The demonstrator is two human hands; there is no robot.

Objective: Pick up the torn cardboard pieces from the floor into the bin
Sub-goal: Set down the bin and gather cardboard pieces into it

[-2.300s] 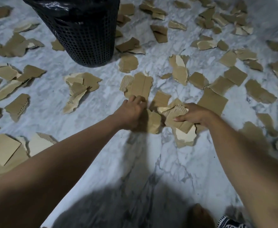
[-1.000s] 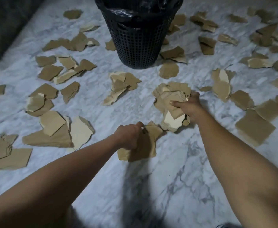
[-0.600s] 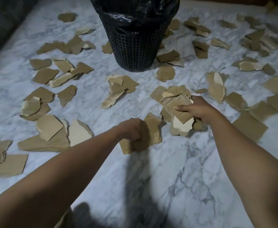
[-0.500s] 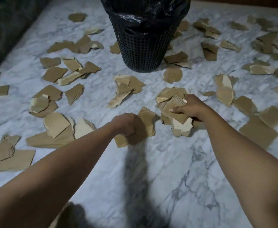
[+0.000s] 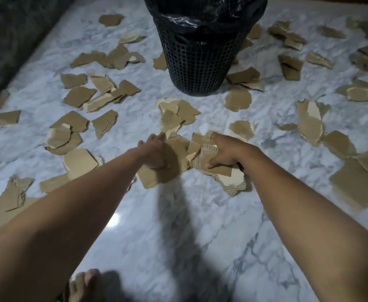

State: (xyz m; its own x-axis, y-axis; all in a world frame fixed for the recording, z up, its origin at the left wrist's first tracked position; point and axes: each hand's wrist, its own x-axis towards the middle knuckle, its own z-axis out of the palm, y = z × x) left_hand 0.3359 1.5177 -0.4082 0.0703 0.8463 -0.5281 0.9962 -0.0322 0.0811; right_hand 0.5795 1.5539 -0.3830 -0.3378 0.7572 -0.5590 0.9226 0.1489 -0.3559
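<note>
Both grips loaded: left grip (image 5: pixel 154 153) curled round one big cardboard piece (image 5: pixel 150 179), right grip (image 5: pixel 226 154) clamped on a stack of pieces (image 5: pixel 222 171). Both sit low over the floor (image 5: pixel 178 236), on the near side of the bin (image 5: pixel 200 62). Progress looks early imo: neither handful is in the bin yet, and I can't see inside it. Dozens of scraps (image 5: pixel 78 95) lie left, right & far around it, so most of the job's ahead.
</note>
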